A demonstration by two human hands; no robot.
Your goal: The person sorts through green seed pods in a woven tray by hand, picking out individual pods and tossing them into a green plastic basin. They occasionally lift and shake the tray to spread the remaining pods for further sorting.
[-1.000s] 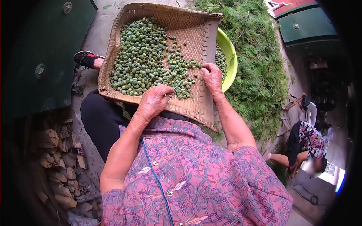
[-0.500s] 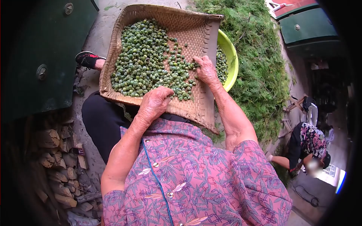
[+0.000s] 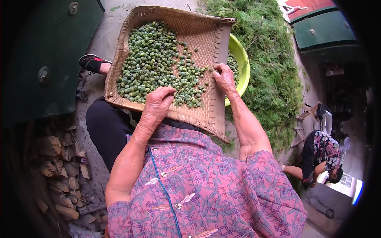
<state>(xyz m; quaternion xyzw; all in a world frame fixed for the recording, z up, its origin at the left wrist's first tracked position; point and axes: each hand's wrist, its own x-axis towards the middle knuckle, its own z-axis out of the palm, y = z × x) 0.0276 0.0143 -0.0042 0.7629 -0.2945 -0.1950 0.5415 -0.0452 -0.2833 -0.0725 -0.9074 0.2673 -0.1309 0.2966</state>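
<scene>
A woven winnowing basket [image 3: 204, 33] lies tilted across my lap, with a heap of small round green cones [image 3: 149, 59] on its left side and looser ones spreading toward the flat right edge. My left hand [image 3: 158, 105] is above the near part of the heap, thumb and fingers pinched together; what is between them, if anything, is too small to make out. At the flat edge, my right hand [image 3: 225, 79] has its fingers curled together beside a few cones, and its grip is hidden. Beyond that edge, a yellow-green basin [image 3: 245, 71] contains more cones, partly covered by the basket.
Cut green foliage [image 3: 270, 67] is heaped along the right. Split firewood [image 3: 63, 186] is stacked at lower left, below a dark green panel [image 3: 39, 51]. Another person [image 3: 325, 152] bends over at far right. A shoe [image 3: 92, 63] shows left of the basket.
My right hand has moved slightly right and down, from the loose cones to the basket's flat edge. My left hand has shifted a little left and up. The other person has bent differently.
</scene>
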